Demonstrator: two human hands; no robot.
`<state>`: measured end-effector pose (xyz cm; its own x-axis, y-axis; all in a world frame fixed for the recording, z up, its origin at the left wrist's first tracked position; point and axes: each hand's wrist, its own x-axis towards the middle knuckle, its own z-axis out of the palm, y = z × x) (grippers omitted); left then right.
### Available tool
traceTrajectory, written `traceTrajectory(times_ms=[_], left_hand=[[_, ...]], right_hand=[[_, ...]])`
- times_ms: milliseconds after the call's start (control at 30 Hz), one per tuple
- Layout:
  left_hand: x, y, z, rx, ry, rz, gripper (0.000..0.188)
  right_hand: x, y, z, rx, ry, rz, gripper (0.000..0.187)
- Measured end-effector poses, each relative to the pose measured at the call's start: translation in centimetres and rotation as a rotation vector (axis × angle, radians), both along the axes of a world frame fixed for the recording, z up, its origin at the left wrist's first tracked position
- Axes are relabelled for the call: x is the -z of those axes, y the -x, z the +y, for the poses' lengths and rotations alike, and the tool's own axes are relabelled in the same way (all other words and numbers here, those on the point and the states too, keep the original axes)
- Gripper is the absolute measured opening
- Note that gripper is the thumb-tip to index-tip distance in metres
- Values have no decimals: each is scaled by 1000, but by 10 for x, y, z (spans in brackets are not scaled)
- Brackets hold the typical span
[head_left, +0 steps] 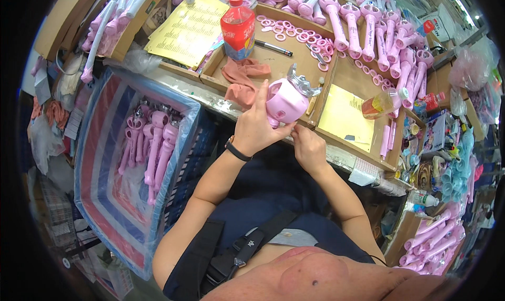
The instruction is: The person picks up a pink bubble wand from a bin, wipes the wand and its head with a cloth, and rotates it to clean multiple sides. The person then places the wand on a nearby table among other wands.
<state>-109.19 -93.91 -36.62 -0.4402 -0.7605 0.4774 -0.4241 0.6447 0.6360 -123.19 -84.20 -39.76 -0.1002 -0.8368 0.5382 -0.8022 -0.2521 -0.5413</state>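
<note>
My left hand (256, 126) is closed around a pink toy wand (286, 105). Its round, hollow head faces up and carries a silver crown; the handle is hidden from this angle. Just right of the wand's lower end, my right hand (309, 147) has thumb and fingers pinched together, and what they hold, if anything, is too small to tell. Behind the left hand a crumpled salmon-coloured cloth (243, 76) lies over the edge of a shallow cardboard tray (213, 69). In that tray are a red-labelled bottle (238, 30), a black pen (273, 48) and many pink rings (310, 36).
At the left stands a striped plastic-lined crate (113, 190) holding several pink wands (158, 138). More wands (371, 35) crowd the far right of the bench. Yellow sheets (189, 30) lie at the back, and a tea-coloured bottle (380, 104) leans over another yellow sheet (342, 117).
</note>
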Motion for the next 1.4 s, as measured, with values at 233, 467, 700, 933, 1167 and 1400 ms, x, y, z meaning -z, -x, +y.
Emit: traceTrajectory(times_ms=[233, 467, 700, 933, 1167, 1400], left_hand=[[-1, -5, -2, 50, 84, 42, 106], [8, -8, -19, 207, -549, 520, 78], [9, -24, -37, 437, -1148, 789, 66], [1, -22, -24, 346, -1038, 764, 60], [1, -19, -23, 312, -1012, 705, 58], [6, -20, -18, 268, -822, 706, 49]], right_hand=[[-28, 15, 3, -358, -933, -1673, 21], [-42, -11, 7, 39, -177, -120, 16], [-68, -12, -10, 134, 83, 116, 14], [-74, -15, -20, 92, 101, 196, 15], [-74, -14, -18, 98, 99, 222, 14], [-70, -4, -23, -26, 13, 20, 13]])
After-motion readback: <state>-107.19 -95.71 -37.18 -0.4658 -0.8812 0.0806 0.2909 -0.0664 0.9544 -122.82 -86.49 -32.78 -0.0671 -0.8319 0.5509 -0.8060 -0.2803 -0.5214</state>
